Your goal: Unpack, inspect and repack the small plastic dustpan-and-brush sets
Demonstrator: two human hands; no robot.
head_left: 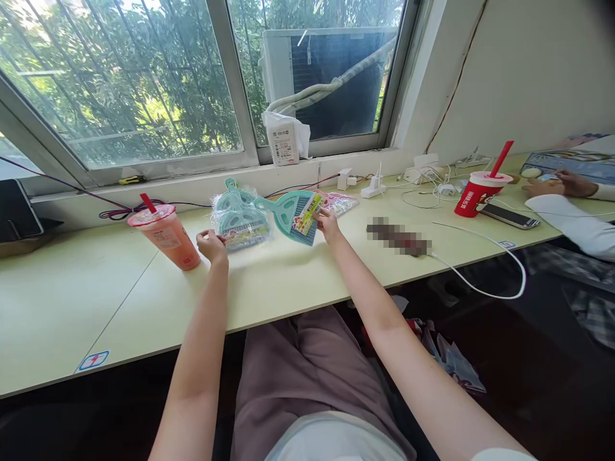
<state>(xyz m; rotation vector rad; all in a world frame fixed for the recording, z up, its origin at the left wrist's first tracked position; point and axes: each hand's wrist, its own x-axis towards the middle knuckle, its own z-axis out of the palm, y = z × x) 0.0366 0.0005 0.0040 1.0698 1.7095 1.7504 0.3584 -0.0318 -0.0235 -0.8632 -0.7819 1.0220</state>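
1 dustpan seems unwrapped, pinched in the right hand; the bundle at left looks still wrapped, the left hand curled beside it, whether gripping I cannot tell.

Print around the teal dustpan, with no wording surely legible.
The dustpan's yellow label bears Chinese-looking characters, too small to make out; left of it, a clear-wrapped bundle shows a coloured printed label. Further left, an orange drink cup has a white label of tiny text. Behind the dustpan, a white box carries small dark print; well to its right, white Chinese-looking characters run down a red cup. Front-left, a blue-framed sticker shows a reddish mark.
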